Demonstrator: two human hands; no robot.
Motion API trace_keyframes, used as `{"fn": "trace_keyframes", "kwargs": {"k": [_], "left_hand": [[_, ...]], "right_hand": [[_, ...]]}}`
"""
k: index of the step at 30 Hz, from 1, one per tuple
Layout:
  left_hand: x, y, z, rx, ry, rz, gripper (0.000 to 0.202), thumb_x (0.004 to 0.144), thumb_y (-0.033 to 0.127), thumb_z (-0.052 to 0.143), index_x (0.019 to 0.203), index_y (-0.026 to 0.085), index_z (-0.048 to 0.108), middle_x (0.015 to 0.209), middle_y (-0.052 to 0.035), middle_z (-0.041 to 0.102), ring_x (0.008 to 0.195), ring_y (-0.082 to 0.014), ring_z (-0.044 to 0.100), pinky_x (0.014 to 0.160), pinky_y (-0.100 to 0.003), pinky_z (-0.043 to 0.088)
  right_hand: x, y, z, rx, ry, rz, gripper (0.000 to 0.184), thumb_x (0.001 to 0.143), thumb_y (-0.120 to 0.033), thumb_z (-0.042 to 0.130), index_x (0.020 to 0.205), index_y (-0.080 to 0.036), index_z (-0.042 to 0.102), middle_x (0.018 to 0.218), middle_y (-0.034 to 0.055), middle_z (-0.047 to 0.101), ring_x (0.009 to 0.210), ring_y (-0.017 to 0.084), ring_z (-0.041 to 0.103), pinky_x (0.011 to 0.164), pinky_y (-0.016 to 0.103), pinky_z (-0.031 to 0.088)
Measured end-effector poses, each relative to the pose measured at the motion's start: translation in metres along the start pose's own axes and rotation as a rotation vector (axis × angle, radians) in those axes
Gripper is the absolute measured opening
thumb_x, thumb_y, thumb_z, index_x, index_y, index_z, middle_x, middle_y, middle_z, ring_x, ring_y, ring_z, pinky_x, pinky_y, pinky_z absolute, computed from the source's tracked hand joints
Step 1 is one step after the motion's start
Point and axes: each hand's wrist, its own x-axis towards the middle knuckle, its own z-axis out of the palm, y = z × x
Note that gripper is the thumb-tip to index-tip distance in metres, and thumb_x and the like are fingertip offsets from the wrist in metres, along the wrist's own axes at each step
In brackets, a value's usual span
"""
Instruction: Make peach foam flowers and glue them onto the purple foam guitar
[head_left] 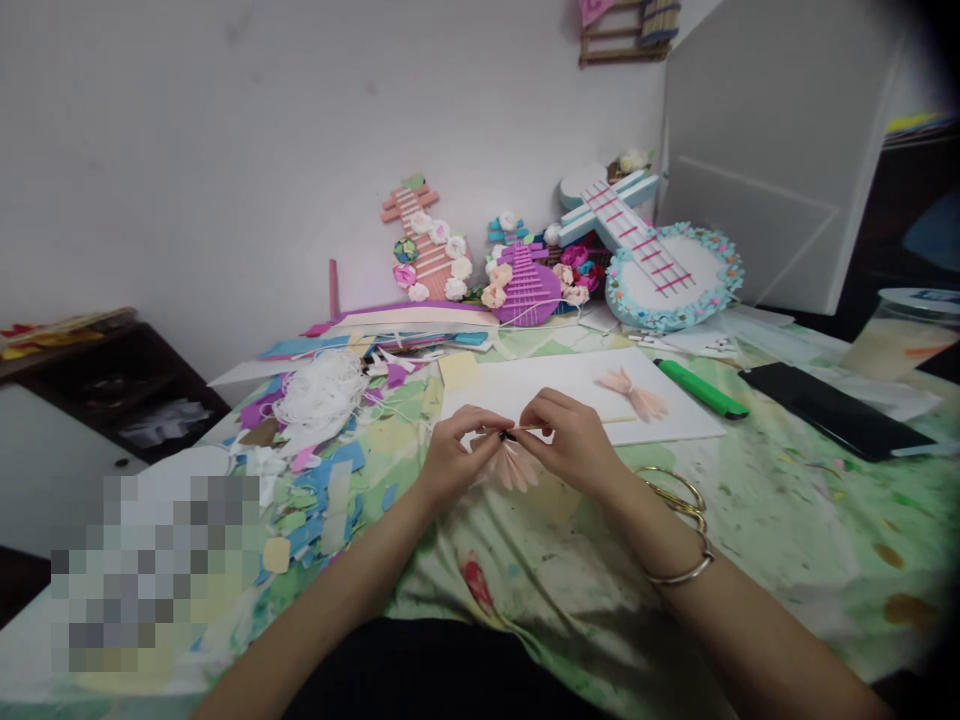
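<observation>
My left hand (461,455) and my right hand (566,440) meet in front of me, fingertips pinched close together. A pale pink fringed paper piece (516,472) hangs below the fingertips, its strips fanning downward, with my left hand closed on its top. A small black bit (507,436) shows at the pinch; I cannot make out what it is. My right thumb and fingers pinch a thin stick (616,420), whose far part juts out right of the hand. Another pink fringed paper piece (634,393), gathered in its middle, lies on a white board (551,372).
Gold-handled scissors (679,495) lie by my right forearm. A green marker (701,388), a black phone (836,408) and a clear cup (904,335) are at right. White string (322,390) and paper scraps (319,510) cover the left. Decorated instrument-shaped crafts (660,270) lean against the wall.
</observation>
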Motion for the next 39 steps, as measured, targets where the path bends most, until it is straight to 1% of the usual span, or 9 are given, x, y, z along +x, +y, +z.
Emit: {"fn": "trace_keyframes", "kwargs": {"k": [3, 6, 10, 13, 17, 21, 26, 28, 39], "left_hand": [[0.0004, 0.0007, 0.0008, 0.010, 0.007, -0.005, 0.014, 0.077, 0.014, 0.059, 0.086, 0.016, 0.070, 0.085, -0.0076, 0.068, 0.084, -0.0176, 0.061, 0.077, -0.030, 0.047], [0.0003, 0.0016, 0.0012, 0.027, 0.026, -0.013, 0.014, 0.076, 0.014, 0.060, 0.086, 0.016, 0.070, 0.084, -0.0072, 0.067, 0.082, -0.0173, 0.061, 0.076, -0.030, 0.047], [0.0000, 0.0019, 0.0009, 0.023, 0.061, -0.013, 0.013, 0.075, 0.015, 0.062, 0.085, 0.016, 0.070, 0.084, -0.0070, 0.067, 0.084, -0.0182, 0.062, 0.078, -0.030, 0.048], [0.0000, 0.0019, 0.0006, -0.002, 0.048, -0.049, 0.012, 0.075, 0.016, 0.062, 0.085, 0.016, 0.069, 0.086, -0.0073, 0.069, 0.086, -0.0184, 0.063, 0.080, -0.030, 0.048], [0.0002, 0.0025, 0.0008, -0.025, 0.036, -0.075, 0.013, 0.075, 0.019, 0.063, 0.086, 0.016, 0.069, 0.087, -0.0067, 0.071, 0.083, -0.0173, 0.065, 0.080, -0.029, 0.050], [0.0000, 0.0028, 0.0018, -0.053, 0.034, -0.076, 0.014, 0.075, 0.021, 0.063, 0.088, 0.016, 0.067, 0.089, -0.0074, 0.071, 0.086, -0.0184, 0.066, 0.080, -0.030, 0.051], [-0.0001, 0.0024, 0.0030, -0.179, 0.013, -0.087, 0.030, 0.076, 0.021, 0.064, 0.105, 0.015, 0.060, 0.101, -0.0097, 0.066, 0.089, -0.0180, 0.064, 0.081, -0.031, 0.051], [0.0000, 0.0021, 0.0034, -0.208, 0.021, -0.099, 0.033, 0.076, 0.021, 0.064, 0.107, 0.015, 0.058, 0.104, -0.0103, 0.065, 0.090, -0.0177, 0.064, 0.080, -0.030, 0.051], [0.0001, 0.0009, 0.0042, -0.269, 0.042, -0.167, 0.033, 0.074, 0.020, 0.065, 0.105, 0.016, 0.057, 0.102, -0.0099, 0.063, 0.086, -0.0169, 0.062, 0.075, -0.028, 0.050]], "right_hand": [[-0.0011, 0.0009, 0.0016, 0.010, 0.003, -0.013, 0.015, 0.082, -0.029, 0.060, 0.074, -0.018, 0.055, 0.077, 0.0009, 0.056, 0.063, 0.010, 0.049, 0.058, 0.022, 0.035], [-0.0010, -0.0014, -0.0002, -0.004, -0.008, -0.007, 0.015, 0.082, -0.030, 0.060, 0.075, -0.018, 0.055, 0.079, 0.0011, 0.056, 0.060, 0.009, 0.048, 0.056, 0.022, 0.035], [0.0002, -0.0057, -0.0042, 0.009, -0.055, -0.016, 0.013, 0.083, -0.029, 0.056, 0.078, -0.017, 0.060, 0.081, 0.0033, 0.057, 0.065, 0.010, 0.051, 0.060, 0.023, 0.038], [0.0004, -0.0063, -0.0049, 0.023, -0.073, -0.029, 0.014, 0.085, -0.025, 0.053, 0.079, -0.017, 0.062, 0.080, 0.0039, 0.057, 0.067, 0.011, 0.052, 0.061, 0.023, 0.039], [0.0001, -0.0068, -0.0049, 0.044, -0.039, -0.041, 0.013, 0.084, -0.023, 0.053, 0.078, -0.017, 0.063, 0.078, 0.0034, 0.056, 0.068, 0.012, 0.052, 0.062, 0.024, 0.040], [0.0006, -0.0077, -0.0052, 0.054, -0.025, -0.046, 0.013, 0.083, -0.022, 0.052, 0.077, -0.017, 0.062, 0.077, 0.0033, 0.056, 0.069, 0.012, 0.052, 0.062, 0.024, 0.040], [0.0011, -0.0056, -0.0037, 0.042, -0.010, -0.039, 0.012, 0.082, -0.022, 0.054, 0.075, -0.017, 0.061, 0.078, 0.0034, 0.056, 0.069, 0.012, 0.052, 0.062, 0.024, 0.039], [0.0011, -0.0046, -0.0027, 0.040, -0.007, -0.039, 0.011, 0.082, -0.022, 0.055, 0.074, -0.017, 0.061, 0.078, 0.0032, 0.056, 0.069, 0.012, 0.052, 0.062, 0.024, 0.039], [0.0002, -0.0042, -0.0015, 0.046, 0.006, -0.048, 0.013, 0.083, -0.024, 0.055, 0.073, -0.017, 0.059, 0.076, 0.0029, 0.055, 0.068, 0.012, 0.051, 0.061, 0.025, 0.038]]}}
